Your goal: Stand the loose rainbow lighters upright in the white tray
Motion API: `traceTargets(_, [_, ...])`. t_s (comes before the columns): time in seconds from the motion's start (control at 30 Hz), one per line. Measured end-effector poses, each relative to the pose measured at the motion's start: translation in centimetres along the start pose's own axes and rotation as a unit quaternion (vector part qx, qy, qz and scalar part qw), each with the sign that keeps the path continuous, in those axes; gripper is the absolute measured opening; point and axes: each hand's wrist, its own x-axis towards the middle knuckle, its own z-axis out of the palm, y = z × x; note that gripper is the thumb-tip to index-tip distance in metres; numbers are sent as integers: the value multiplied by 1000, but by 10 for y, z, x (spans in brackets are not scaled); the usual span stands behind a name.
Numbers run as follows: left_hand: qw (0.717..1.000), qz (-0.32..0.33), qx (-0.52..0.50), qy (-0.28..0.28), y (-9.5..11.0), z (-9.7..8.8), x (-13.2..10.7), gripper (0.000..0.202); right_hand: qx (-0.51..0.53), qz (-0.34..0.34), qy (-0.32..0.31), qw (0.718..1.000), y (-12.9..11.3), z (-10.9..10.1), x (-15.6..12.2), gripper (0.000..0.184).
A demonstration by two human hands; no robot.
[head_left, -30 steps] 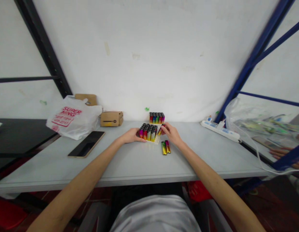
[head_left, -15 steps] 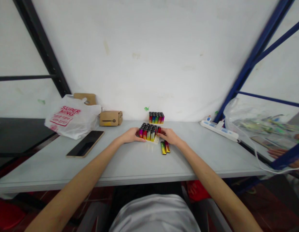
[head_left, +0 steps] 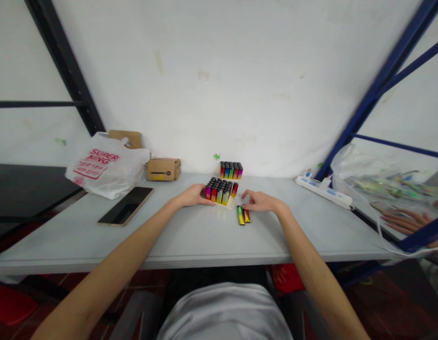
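Several colourful lighters with black tops stand upright in a pale slotted tray. My left hand grips the tray and its lighters from the left side. A red lighter stands at the tray's right side, a little apart from the packed ones. Two loose lighters, a green-yellow one and a red-gold one, lie side by side on the table in front of the tray. Over their far ends is my right hand, thumb and fingers apart, nothing held.
Behind stands a second block of lighters by the wall. On the left are a cardboard box, a white plastic bag and a phone. A power strip lies right; another person's hand shows beyond the blue frame.
My right hand has let go of the red lighter at the tray's right side and moved right and down towards the loose lighters. My left hand stays on the tray.
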Motion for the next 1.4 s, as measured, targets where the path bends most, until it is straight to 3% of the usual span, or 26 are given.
traceTargets(0.13, [1000,-10,5,0,1,0,-1,61,-24,-22,-15,999,2,-1,-1,40])
traceTargets(0.23, [1000,-13,8,1,2,-1,-2,62,-43,-28,49,997,6,0,3,38])
traceTargets(0.37, [1000,-8,8,4,3,-1,-1,62,-71,-48,144,986,5,0,11,22])
traceTargets(0.47, [1000,-11,10,3,4,-1,-2,62,-61,-54,183,980,1,-2,14,24])
traceTargets(0.67, [1000,-13,28,6,6,-2,-2,61,13,-58,196,979,-10,0,12,30])
traceTargets(1.4, [1000,-10,22,-9,6,-3,-3,65,-7,-5,298,955,-19,10,15,50])
